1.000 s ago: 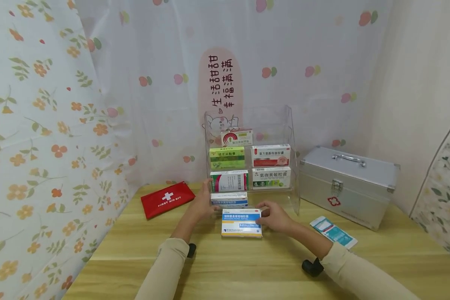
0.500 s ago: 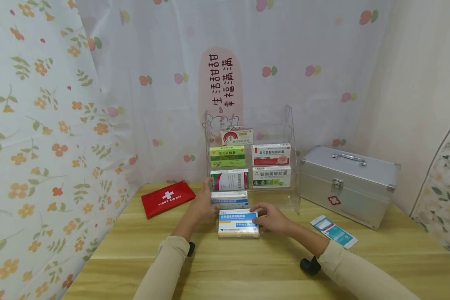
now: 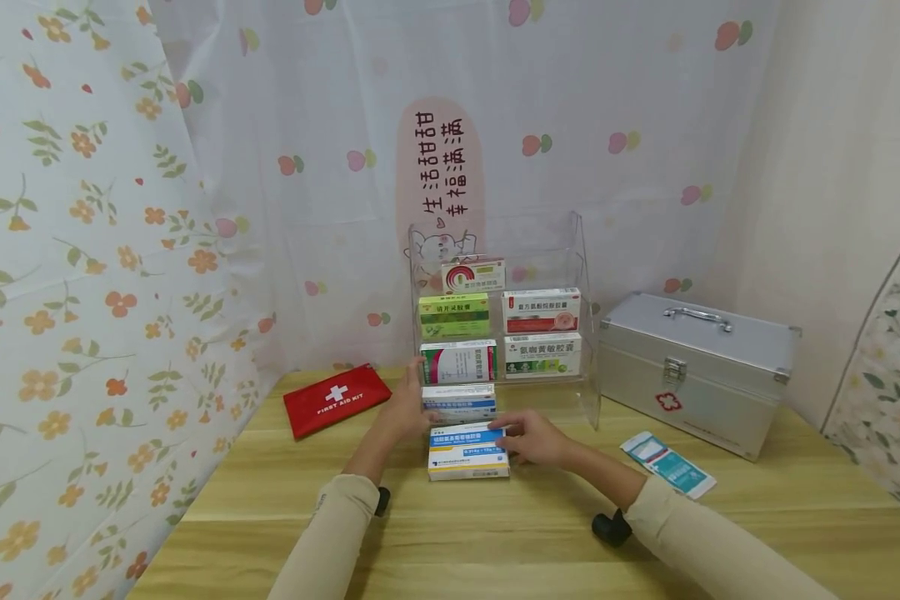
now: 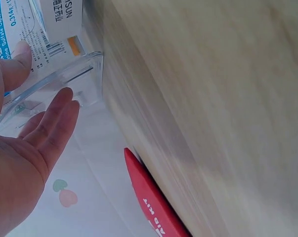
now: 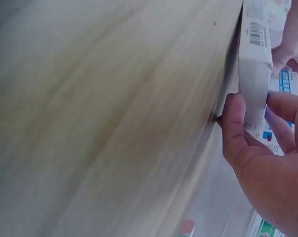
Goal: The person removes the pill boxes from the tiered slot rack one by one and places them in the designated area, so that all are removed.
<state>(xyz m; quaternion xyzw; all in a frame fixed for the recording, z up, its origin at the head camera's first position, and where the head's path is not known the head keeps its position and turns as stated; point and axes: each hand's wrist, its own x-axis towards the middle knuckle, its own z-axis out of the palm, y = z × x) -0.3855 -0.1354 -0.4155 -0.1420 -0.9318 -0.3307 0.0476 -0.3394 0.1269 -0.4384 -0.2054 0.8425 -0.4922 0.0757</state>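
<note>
My right hand (image 3: 534,439) pinches a white, blue and yellow medicine box (image 3: 468,454) by its right end, low over the table in front of the clear acrylic display rack (image 3: 547,398). In the right wrist view the thumb and fingers lie on opposite faces of the box (image 5: 256,54). My left hand (image 3: 403,410) grips the rack's left side panel. The left wrist view shows its thumb (image 4: 19,64) in front of a similar blue-and-white box (image 4: 35,42) and its fingers outside the panel. That similar box (image 3: 459,406) stands at the left of the bottom shelf.
Upper shelves hold several medicine boxes, among them a green one (image 3: 454,317) and a red-and-white one (image 3: 542,312). A red first aid pouch (image 3: 336,398) lies to the left. On the right are a silver case (image 3: 693,375) and a teal-and-white packet (image 3: 669,463).
My right hand has moved the medicine box slightly left and lower, to just below the similar box. My left hand has stayed at the rack's left side.
</note>
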